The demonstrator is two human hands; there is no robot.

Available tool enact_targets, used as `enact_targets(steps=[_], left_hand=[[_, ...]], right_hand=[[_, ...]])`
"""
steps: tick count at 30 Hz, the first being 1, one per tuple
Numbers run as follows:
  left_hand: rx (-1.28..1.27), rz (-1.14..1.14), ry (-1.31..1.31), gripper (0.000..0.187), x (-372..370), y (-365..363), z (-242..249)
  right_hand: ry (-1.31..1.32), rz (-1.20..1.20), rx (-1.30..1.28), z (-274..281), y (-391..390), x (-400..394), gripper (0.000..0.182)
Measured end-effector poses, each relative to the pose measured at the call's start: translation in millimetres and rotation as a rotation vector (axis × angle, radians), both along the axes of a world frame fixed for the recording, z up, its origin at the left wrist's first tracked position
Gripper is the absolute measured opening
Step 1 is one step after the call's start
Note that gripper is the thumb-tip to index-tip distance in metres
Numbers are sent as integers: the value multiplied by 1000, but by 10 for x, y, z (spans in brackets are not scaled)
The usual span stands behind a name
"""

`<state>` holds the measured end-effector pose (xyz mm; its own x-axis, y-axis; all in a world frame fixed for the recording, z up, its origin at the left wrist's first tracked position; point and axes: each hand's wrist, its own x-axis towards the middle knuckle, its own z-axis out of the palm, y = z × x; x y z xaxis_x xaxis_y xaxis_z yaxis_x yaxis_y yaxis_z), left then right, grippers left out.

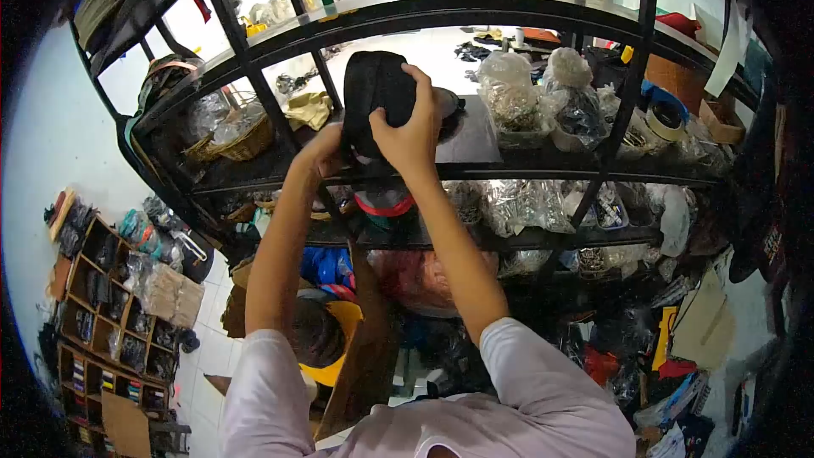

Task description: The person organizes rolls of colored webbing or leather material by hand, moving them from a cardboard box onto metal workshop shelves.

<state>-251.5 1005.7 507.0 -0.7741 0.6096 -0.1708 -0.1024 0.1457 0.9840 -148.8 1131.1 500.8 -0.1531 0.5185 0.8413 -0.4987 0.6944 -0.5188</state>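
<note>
Both my hands hold a black, rounded item (366, 89) upright at the middle shelf of a dark metal rack; what it is exactly I cannot make out. My right hand (411, 131) grips its right side, thumb on the near face and fingers round the far edge. At its lower left edge, my left hand (320, 153) is closed on it, its fingers partly hidden behind. A grey flat sheet (475, 131) lies on the shelf just right of my right hand, with a dark object partly hidden behind that hand.
Rack bars (627, 106) cross in front of me. Bags of small parts (513, 106) stand right on the shelf, a wicker basket (242, 137) left. Below are more bags (526, 208) and an open cardboard box (352, 356). A wooden cubbyhole unit (106, 288) stands lower left.
</note>
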Motion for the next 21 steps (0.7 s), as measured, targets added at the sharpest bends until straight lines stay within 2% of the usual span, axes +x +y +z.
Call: enact_targets(steps=[1,2,3,5,7,8,9,11,12,13,14,15,17,19,21], left_hand=[[72,-16,6,34,82,-99,-58],[206,31,51,34,214,-198,-184],[201,45,48,34,396,-289,-287],[141,282,246,29,791,-546,-474],[191,198,349,27,948,-889,-868],[266,172,153,26,1313,-991,-767],[269,174,139,26,1452,-1123,-861],[-13,157,115,28,1690,-1345,-1041],[-280,231,251,31,1847,-1427,-1044],[-285,199,241,31,1820,-1597,-1116],[-412,-72,390,34,1684,-1824,-1211],[-525,-350,543,37,1626,-1920,-1275],[-1086,-251,961,34,1940,-1921,-868],[-236,-238,1049,39,2336,-1737,-384],[383,-319,802,59,2807,-1438,-115]], right_hand=[[-1,11,-5,9,-98,105,65],[41,144,-52,-14,-207,246,64],[83,277,-100,-35,-314,399,63],[-12,366,-138,-100,-386,814,62],[-21,473,-154,-192,-357,1236,68],[-98,459,-130,-217,-317,1469,70],[-178,438,-106,-237,-263,1706,73],[-314,469,-79,-264,-139,2160,69],[-393,474,-73,-177,-127,2411,66],[-470,473,-74,-108,-110,2634,63],[-457,470,-88,-202,-23,2780,63],[-514,366,-87,-187,-39,3024,66],[-611,323,68,-66,-75,3419,69],[-670,320,176,65,-205,3702,68],[-785,434,159,229,-364,3798,70]])
